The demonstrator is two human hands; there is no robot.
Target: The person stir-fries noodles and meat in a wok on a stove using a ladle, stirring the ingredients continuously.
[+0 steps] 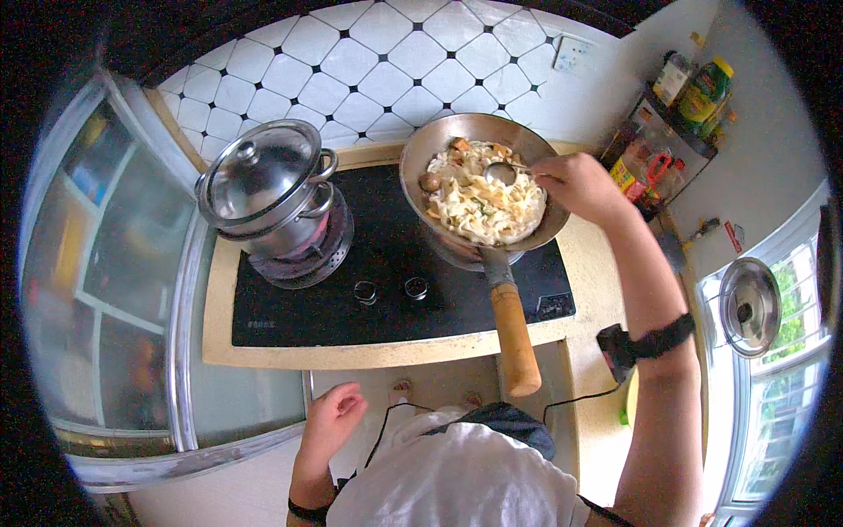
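My right hand (579, 188) grips the handle of a metal spoon (502, 172), whose bowl rests at the surface of the food. Flat noodles (490, 204) with chunks of other food and a bit of green fill much of a metal wok (454, 132). The wok stands on the right burner, and its wooden handle (515, 339) points towards my body, with no hand on it. Down at the left, my left hand (336, 412) hangs in the air below the counter edge, fingers loosely curled, holding nothing.
A lidded steel pot (263, 191) stands on the left burner of a black glass cooktop (329, 319). Bottles and red scissors (658, 168) sit in a wall rack (685, 138) at the right. A pot lid (749, 308) hangs near the window. A glass-panelled door (132, 263) borders the left.
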